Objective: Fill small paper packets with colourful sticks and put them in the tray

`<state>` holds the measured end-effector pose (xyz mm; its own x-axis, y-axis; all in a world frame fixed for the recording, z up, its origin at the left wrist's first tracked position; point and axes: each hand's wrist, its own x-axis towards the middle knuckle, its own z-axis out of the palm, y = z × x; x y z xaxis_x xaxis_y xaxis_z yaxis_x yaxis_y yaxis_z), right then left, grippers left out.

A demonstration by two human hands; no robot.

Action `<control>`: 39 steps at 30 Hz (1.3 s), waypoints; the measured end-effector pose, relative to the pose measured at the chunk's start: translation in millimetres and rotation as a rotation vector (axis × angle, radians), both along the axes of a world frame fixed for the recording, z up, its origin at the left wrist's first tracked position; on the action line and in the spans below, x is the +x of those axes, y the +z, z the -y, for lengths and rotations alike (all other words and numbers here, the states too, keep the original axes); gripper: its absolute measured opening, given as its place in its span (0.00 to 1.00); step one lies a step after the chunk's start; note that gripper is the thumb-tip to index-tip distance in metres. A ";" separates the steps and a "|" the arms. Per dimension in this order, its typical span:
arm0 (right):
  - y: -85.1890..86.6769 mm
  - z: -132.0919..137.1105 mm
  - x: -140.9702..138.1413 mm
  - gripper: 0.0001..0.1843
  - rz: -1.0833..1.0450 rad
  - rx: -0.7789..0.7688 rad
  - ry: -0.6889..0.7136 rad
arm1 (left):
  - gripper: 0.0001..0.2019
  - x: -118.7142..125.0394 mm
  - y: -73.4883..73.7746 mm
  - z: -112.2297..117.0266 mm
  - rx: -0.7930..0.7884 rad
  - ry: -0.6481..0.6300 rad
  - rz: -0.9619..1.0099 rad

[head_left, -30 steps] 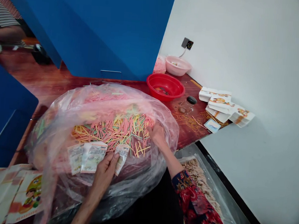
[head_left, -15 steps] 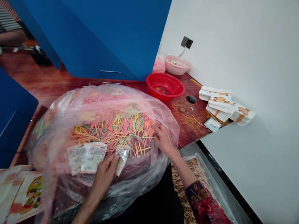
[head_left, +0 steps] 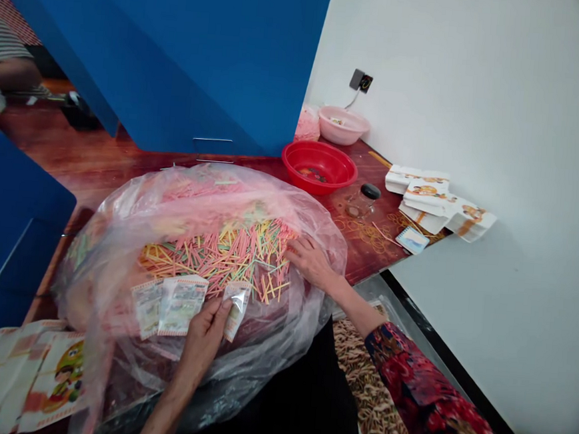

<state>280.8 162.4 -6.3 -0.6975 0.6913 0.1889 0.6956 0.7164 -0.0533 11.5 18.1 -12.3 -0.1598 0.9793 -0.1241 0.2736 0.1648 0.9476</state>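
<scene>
I have a glossy reddish table [head_left: 365, 270] beneath and beyond the fingers, a blue partition [head_left: 206, 57] ahead of them and a white wall [head_left: 455, 76] off right. A red basin [head_left: 316, 187] sits beyond the fingertips of my right hand [head_left: 313, 264]; these bend over the heap's edge, and I can't tell whether they grip anything. The heap, thin pink, yellow and green sticks [head_left: 226, 255], lies ahead of my left hand [head_left: 206, 327], which pinches a small, shiny packet [head_left: 234, 313] with orange-striped ends.
</scene>
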 end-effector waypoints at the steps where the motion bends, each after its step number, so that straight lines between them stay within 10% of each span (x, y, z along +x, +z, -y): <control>1: -0.5 -2.1 1.3 0.14 -0.014 0.001 0.022 | 0.27 -0.6 -1.2 0.3 -0.004 0.003 0.004; 11: -4.9 -12.2 -6.9 0.13 -0.182 -0.061 -0.152 | 0.27 -3.9 -6.0 2.3 -0.041 0.029 0.065; 17: 21.0 -10.1 -25.7 0.08 -0.700 -0.219 -0.291 | 0.26 -4.4 -7.2 2.1 -0.047 0.059 0.134; 25: 44.6 7.5 -69.8 0.16 -1.494 -1.141 -0.268 | 0.28 10.0 3.8 5.2 -0.108 0.045 0.262; 33: -16.0 58.4 -88.3 0.05 -1.156 -0.727 -0.238 | 0.26 1.6 -11.5 7.2 -0.052 0.113 0.257; 39: -30.9 72.8 -89.3 0.20 -0.872 -0.469 -0.064 | 0.25 3.0 -13.9 8.0 -0.063 0.094 0.272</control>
<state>191.5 89.7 -37.2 -0.4028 0.8591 0.3158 0.3146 0.4539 -0.8336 14.5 10.0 -26.2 -0.2018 0.9509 -0.2348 -0.0088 0.2380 0.9712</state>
